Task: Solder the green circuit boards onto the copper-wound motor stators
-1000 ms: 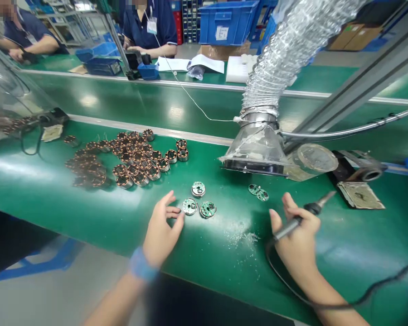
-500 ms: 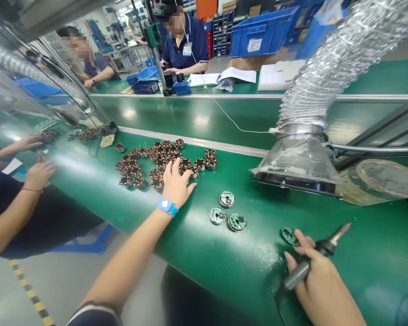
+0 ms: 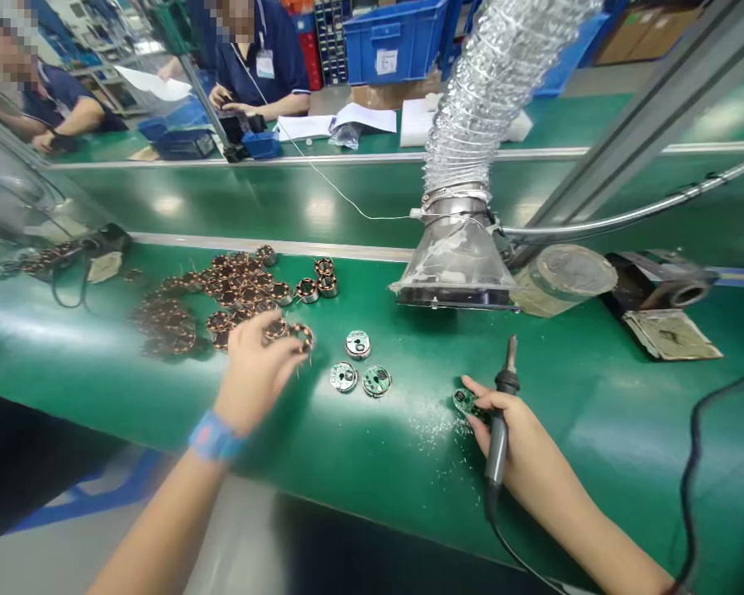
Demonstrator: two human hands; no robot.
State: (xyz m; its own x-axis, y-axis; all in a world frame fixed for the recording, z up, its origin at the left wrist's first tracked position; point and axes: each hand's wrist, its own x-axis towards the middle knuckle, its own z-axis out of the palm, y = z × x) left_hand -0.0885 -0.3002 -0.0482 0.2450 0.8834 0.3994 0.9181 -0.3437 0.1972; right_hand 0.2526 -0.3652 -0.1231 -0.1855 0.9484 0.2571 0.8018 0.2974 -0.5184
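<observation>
Left hand point(image 3: 254, 372) closed on a copper-wound stator point(image 3: 302, 336) at the edge of the pile point(image 3: 236, 289); take it by the rim (dense and stiff, but the windings look easily scuffed). Right hand point(image 3: 514, 450) grips a soldering iron point(image 3: 498, 442), fingers curled round it beside a small circuit board point(image 3: 465, 402). Three further circuit boards point(image 3: 358, 345) lie apart on the green bench point(image 3: 595, 430); boards total four, stators too many and overlapped to count exactly

Copper-wound stators point(image 3: 236, 289) — glossy copper wire over bright metal cores. Soldering iron point(image 3: 499, 430): matt dark plastic grip, metal tip. Fume hose point(image 3: 477, 91) — ribbed silver foil. Hood point(image 3: 452, 264): smooth clear plastic. Bench mat point(image 3: 595, 446): glossy green.
</observation>
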